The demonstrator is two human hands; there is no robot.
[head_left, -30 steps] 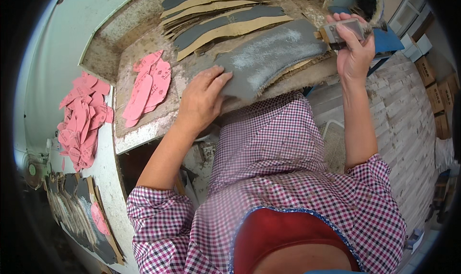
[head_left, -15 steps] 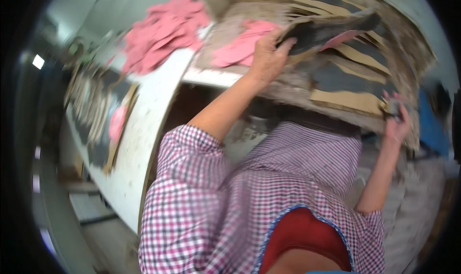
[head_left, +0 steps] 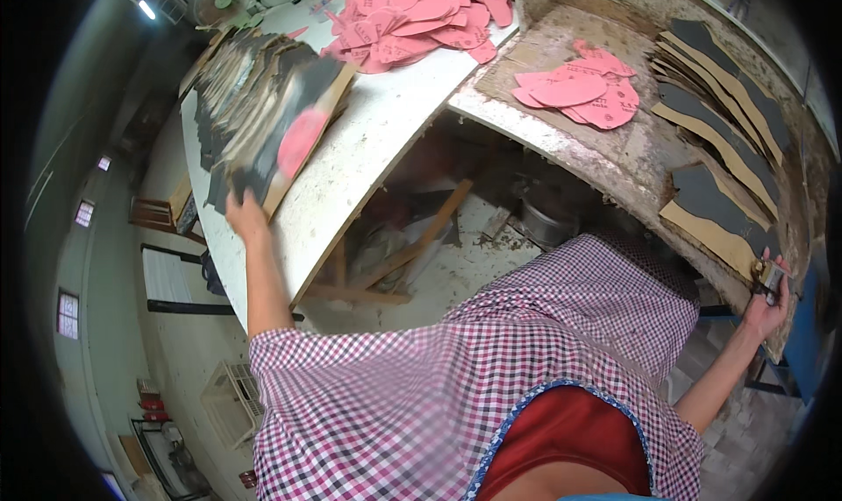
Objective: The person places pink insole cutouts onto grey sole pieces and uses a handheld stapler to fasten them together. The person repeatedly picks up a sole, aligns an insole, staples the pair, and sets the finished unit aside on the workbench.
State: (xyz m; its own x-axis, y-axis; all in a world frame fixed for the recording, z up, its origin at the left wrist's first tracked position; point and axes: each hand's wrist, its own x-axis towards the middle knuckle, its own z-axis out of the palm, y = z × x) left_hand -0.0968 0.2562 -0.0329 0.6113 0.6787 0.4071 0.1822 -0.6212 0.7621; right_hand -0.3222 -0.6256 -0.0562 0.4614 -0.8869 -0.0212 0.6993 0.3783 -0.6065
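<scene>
My left hand (head_left: 250,216) is at the near end of a long dark-and-tan cut panel (head_left: 326,106), its fingers closed on the dark edge. A rounded pink piece (head_left: 300,141) lies on this panel, which is slightly blurred. Beneath and beside it, a row of overlapping similar panels (head_left: 232,84) covers the left part of the white table. Far to the right, my right hand (head_left: 767,308) is closed around a small metal tool (head_left: 769,277), whose kind I cannot make out. That hand is beside the nearest grey-and-tan panel (head_left: 715,233) on the worn bench.
A large heap of pink pieces (head_left: 421,14) lies on the white table (head_left: 368,124). Fewer pink pieces (head_left: 583,93) sit on the bench (head_left: 605,154), left of several more grey-and-tan panels (head_left: 719,89). A metal pot (head_left: 548,216) and wooden slats (head_left: 430,229) are under the bench. A fan (head_left: 221,1) stands behind.
My left hand has carried a dark panel with a pink piece from above the bench leftward to the row on the white table. My right hand stays by the bench's right edge. The view has swung left.
</scene>
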